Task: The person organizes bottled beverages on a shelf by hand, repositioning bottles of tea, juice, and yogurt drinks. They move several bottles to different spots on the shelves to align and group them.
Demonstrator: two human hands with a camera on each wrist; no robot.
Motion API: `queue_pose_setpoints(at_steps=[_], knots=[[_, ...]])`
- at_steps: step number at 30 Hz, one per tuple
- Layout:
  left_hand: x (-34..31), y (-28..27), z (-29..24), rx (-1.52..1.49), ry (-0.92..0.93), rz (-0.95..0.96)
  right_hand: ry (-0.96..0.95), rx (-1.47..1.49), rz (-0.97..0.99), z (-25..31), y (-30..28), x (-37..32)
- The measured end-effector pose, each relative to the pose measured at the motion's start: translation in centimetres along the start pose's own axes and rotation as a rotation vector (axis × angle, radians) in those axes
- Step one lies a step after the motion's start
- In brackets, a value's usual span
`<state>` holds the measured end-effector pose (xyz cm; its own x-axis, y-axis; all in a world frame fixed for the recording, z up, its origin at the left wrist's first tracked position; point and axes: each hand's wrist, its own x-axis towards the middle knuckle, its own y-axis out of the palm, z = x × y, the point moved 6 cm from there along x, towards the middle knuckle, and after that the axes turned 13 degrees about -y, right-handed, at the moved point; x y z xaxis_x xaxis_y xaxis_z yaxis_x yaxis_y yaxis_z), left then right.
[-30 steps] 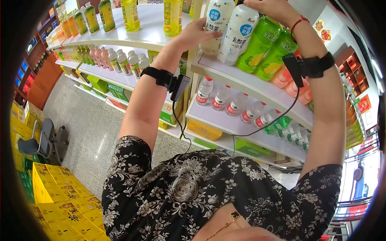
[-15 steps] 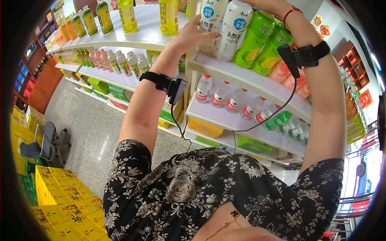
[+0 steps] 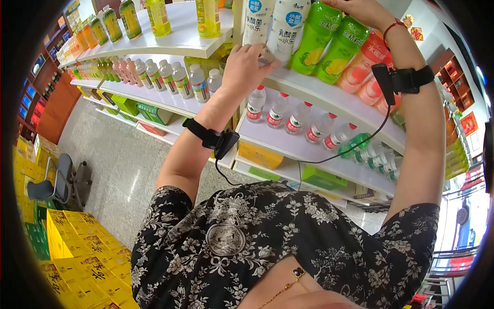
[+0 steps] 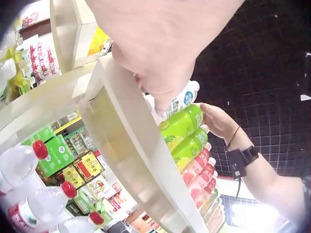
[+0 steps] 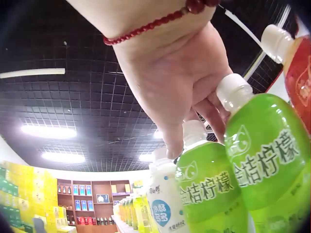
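Note:
My right hand (image 3: 363, 11) is at the tops of two green-labelled drink bottles on the upper shelf. In the right wrist view its thumb and fingers pinch round the white cap of the left green bottle (image 5: 206, 182), beside the second green bottle (image 5: 269, 155). My left hand (image 3: 249, 67) is low at the shelf's front edge, by the bases of two white drink bottles, the left one (image 3: 257, 20) and the right one (image 3: 287, 31). Its thumb points right, close to the right white bottle's base. The left fingertips are hidden against the left bottle's base.
Pink-labelled bottles (image 3: 368, 62) stand right of the green ones. Below, red-capped water bottles (image 3: 275, 110) line a lower shelf (image 3: 252, 141). More bottles stand on the curved shelf (image 3: 180, 38) at left. Yellow boxes (image 3: 87, 257) and a chair (image 3: 59, 180) are on the floor side.
My left hand has moved from the left white bottle's side down to the shelf edge by its base. My right hand has shifted right to the green bottles' tops.

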<state>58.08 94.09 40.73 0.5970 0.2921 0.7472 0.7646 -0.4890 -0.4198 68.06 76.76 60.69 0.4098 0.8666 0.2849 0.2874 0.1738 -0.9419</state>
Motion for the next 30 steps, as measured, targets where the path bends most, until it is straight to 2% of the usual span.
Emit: queue_pose_setpoints(at_steps=[4, 5, 9, 12, 14, 30], knots=[[0.3, 1.2, -0.6, 0.132, -0.107, 0.16, 0.041, -0.026, -0.08, -1.0, 1.1, 0.0], [0.4, 1.6, -0.4, 0.172, -0.143, 0.218, -0.015, -0.052, -0.113, -1.1, 1.2, 0.3], [0.6, 1.3, -0.7, 0.199, -0.242, 0.211, -0.12, -0.075, -0.188, -0.6, 1.0, 0.2], [0.5, 1.5, -0.7, 0.202, -0.223, 0.177, -0.125, -0.061, -0.21, -0.6, 0.9, 0.2], [0.5, 1.1, -1.3, 0.198, -0.163, 0.077, -0.124, -0.034, -0.207, -0.3, 0.6, 0.1], [0.5, 1.4, -1.5, 0.211, -0.245, 0.095, -0.105, 0.005, -0.158, -0.3, 0.0, -0.1]])
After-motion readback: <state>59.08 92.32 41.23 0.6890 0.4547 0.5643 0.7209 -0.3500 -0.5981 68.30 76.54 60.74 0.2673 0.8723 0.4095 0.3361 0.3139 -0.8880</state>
